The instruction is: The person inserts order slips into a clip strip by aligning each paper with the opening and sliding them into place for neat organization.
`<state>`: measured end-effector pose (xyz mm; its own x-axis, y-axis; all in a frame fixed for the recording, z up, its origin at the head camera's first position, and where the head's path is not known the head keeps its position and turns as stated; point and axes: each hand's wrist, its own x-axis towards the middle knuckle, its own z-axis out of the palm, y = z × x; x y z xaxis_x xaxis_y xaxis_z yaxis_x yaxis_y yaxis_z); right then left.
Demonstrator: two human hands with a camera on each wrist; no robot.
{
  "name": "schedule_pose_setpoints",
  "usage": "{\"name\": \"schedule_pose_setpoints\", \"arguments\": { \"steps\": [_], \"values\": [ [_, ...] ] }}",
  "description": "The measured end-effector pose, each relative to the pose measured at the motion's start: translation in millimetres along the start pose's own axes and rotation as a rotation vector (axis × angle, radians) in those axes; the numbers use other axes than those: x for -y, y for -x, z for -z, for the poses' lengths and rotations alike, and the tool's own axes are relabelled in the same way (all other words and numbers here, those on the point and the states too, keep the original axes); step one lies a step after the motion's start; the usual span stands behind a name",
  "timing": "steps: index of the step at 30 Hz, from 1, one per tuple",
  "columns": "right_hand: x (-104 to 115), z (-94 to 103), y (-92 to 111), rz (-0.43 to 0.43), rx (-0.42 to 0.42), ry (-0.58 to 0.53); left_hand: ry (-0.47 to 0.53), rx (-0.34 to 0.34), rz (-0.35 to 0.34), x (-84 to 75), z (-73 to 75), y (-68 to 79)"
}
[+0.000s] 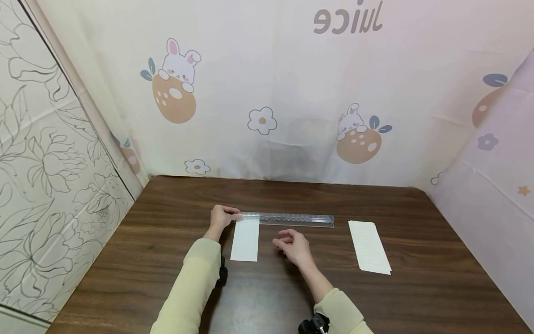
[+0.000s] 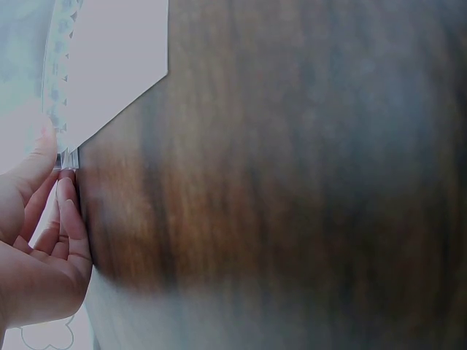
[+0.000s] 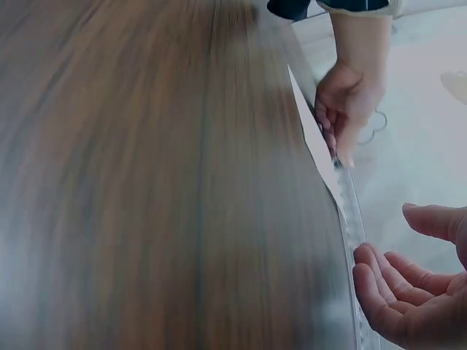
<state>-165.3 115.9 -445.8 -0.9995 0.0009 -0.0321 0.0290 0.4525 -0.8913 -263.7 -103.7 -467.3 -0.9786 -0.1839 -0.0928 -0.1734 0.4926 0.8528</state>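
Observation:
A clear plastic ruler-like strip (image 1: 296,219) with a row of small scalloped marks lies across the table. My left hand (image 1: 222,218) pinches its left end, thumb on top; in the left wrist view, the left hand's fingers (image 2: 69,219) are bent at that end. A white sheet of lined paper (image 1: 245,239) has its top edge at the strip's left part, overlapping it. My right hand (image 1: 295,247) is held over the table, right of the sheet and nearer me than the strip, with loosely bent fingers and nothing in them.
Several more white lined sheets (image 1: 370,247) lie in a slightly uneven stack to the right. The brown wood-grain table (image 1: 417,297) ends at a printed curtain (image 1: 292,139) behind it. A floral panel (image 1: 54,176) stands along the left side.

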Motion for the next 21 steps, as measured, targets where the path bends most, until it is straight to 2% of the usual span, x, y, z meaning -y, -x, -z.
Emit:
{"name": "schedule_pose_setpoints", "arguments": {
  "steps": [10,21],
  "values": [
    [-20.5,41.5,5.9,0.012,-0.089,0.145,-0.011,-0.001,-0.003,1.5,0.5,0.2],
    [-36.2,83.8,10.8,0.0,-0.095,0.261,-0.016,-0.003,0.011,-0.2,-1.3,-0.2]
  ]
}}
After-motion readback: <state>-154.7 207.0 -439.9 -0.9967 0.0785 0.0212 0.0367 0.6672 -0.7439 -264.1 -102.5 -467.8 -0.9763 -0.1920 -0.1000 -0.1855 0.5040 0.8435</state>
